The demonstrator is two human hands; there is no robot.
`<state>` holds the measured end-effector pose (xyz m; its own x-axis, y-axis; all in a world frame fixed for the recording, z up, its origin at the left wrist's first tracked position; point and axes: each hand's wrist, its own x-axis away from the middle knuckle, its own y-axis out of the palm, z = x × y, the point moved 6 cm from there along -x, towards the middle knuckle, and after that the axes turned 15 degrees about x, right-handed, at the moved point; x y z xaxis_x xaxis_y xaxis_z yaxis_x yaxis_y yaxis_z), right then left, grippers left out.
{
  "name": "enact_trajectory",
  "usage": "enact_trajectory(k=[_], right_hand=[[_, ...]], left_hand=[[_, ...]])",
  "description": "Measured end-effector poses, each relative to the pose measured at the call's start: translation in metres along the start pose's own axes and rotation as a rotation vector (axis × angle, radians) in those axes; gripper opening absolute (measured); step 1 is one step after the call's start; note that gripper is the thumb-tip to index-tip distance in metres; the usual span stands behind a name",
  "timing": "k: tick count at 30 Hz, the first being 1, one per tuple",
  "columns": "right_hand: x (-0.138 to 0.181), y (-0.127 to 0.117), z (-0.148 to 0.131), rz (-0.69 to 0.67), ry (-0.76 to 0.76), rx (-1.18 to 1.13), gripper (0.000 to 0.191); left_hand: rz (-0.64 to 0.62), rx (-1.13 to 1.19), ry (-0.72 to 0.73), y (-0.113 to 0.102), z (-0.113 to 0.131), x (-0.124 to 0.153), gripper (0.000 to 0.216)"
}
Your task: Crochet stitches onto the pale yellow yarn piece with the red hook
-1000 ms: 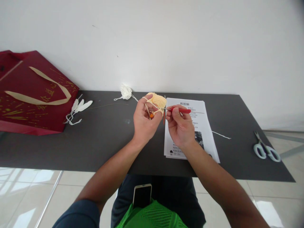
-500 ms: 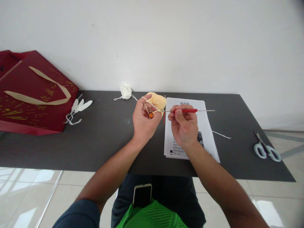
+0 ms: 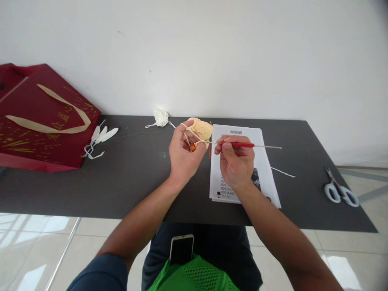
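Pale yellow crochet work (image 3: 202,128) is pinched in my left hand (image 3: 185,155), with yarn strands looped over its fingers. A small orange item (image 3: 192,147) shows between those fingers; its kind is unclear. My right hand (image 3: 237,165) grips a crochet hook by its red handle (image 3: 242,144), thumb on the near side. One metal end points left and meets the work by my left fingertips; the other sticks out to the right. The stitches at the tip are too small to make out. From my left hand the yarn leads back to a white yarn ball (image 3: 161,117).
Printed sheets (image 3: 245,194) lie under my right hand on the dark table (image 3: 133,178). Scissors (image 3: 340,189) rest at the right end. At left stand a red paper bag (image 3: 42,121) and white crocheted pieces (image 3: 103,134). A phone (image 3: 181,248) lies on my lap.
The crochet hook has shifted slightly to the right and its right end has tipped lower. My right hand has moved with it a little; my left hand stays nearly in place.
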<state>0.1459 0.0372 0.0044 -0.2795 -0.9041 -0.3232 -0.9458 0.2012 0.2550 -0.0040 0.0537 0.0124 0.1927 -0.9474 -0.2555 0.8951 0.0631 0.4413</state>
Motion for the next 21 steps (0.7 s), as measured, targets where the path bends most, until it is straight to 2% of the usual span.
enact_trajectory(k=[7,11,14,21], right_hand=[[0.003,0.000,0.001,0.013,-0.029,0.026,0.008],[0.008,-0.003,-0.002,0.036,-0.091,0.141,0.011],[0.014,-0.003,-0.010,0.016,-0.212,0.281,0.016],[0.024,0.006,-0.027,-0.065,-0.615,0.599,0.043]], left_hand=[[0.011,-0.020,0.013,0.000,0.002,0.000,0.054],[0.051,-0.064,0.041,-0.002,0.004,0.001,0.051],[0.095,-0.085,0.059,-0.005,0.004,0.001,0.046],[0.168,-0.011,0.020,-0.012,-0.001,-0.003,0.046]])
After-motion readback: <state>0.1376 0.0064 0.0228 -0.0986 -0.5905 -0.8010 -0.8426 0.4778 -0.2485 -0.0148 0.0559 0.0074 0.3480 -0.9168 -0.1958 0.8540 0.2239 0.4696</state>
